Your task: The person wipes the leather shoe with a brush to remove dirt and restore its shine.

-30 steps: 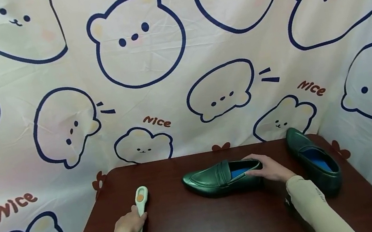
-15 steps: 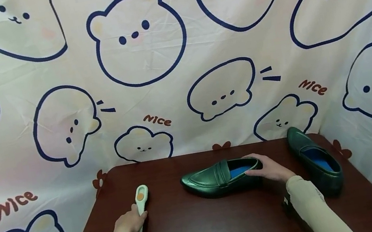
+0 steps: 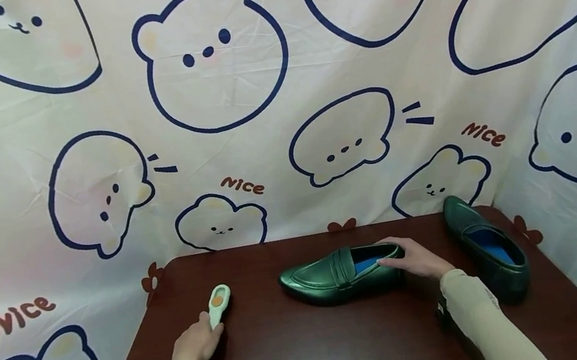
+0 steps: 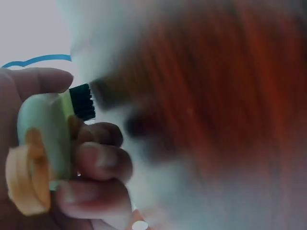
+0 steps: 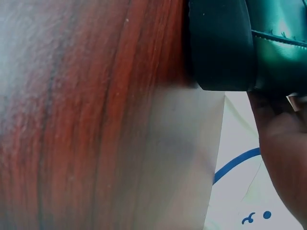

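My left hand [image 3: 195, 342] grips a small pale green brush [image 3: 218, 300] with an orange spot, over the left part of the table. Dark bristles [image 4: 82, 102] and an orange loop [image 4: 29, 179] show on it in the left wrist view. At mid-table a metallic green loafer [image 3: 317, 280] with a blue insole lies upright, its toe to the left. My right hand [image 3: 416, 257] holds it at the heel, thumb at the opening's near edge. The right wrist view shows the heel [image 5: 220, 48] close up, with part of that hand below it.
A matching green loafer [image 3: 486, 249] stands at the table's right side, its toe toward the back wall. The brown table [image 3: 306, 355] ends at a patterned cloth [image 3: 217, 96] that hangs behind it and on both sides.
My left hand has shifted slightly left with the brush, and less of the handle shows below the hand. My right hand stays on the loafer's heel. The head view has tilted slightly.
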`<action>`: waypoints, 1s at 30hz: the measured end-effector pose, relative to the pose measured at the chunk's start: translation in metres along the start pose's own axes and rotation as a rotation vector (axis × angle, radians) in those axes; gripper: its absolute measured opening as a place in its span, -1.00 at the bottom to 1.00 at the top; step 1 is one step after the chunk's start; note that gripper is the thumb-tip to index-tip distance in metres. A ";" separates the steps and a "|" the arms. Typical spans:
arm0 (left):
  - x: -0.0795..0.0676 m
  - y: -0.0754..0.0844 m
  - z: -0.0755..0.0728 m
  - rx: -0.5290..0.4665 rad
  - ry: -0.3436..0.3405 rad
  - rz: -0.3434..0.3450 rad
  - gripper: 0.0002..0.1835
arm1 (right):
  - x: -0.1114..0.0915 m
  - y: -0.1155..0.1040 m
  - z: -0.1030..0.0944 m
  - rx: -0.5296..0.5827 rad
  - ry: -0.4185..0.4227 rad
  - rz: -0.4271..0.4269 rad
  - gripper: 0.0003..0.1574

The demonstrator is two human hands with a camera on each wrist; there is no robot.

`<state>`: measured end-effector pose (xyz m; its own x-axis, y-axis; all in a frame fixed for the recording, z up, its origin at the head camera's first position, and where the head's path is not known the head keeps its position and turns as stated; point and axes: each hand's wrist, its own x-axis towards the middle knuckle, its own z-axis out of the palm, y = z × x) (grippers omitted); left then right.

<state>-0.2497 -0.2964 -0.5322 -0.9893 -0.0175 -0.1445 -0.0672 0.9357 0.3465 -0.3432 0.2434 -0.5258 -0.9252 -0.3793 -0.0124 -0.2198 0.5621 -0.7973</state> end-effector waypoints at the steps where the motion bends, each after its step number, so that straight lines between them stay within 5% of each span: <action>1: -0.001 0.001 0.000 -0.008 0.018 0.012 -0.48 | 0.001 0.000 0.000 -0.001 0.004 0.004 -0.28; 10: -0.004 0.024 0.001 -0.063 0.149 0.109 -0.64 | 0.007 -0.005 -0.003 -0.030 0.040 0.025 -0.27; 30: -0.012 0.061 0.001 -0.141 0.170 0.167 -0.66 | 0.011 -0.006 -0.006 -0.031 0.037 0.046 -0.30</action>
<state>-0.2419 -0.2387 -0.5106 -0.9949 0.0631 0.0789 0.0934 0.8722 0.4801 -0.3542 0.2400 -0.5177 -0.9453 -0.3252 -0.0262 -0.1853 0.6012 -0.7773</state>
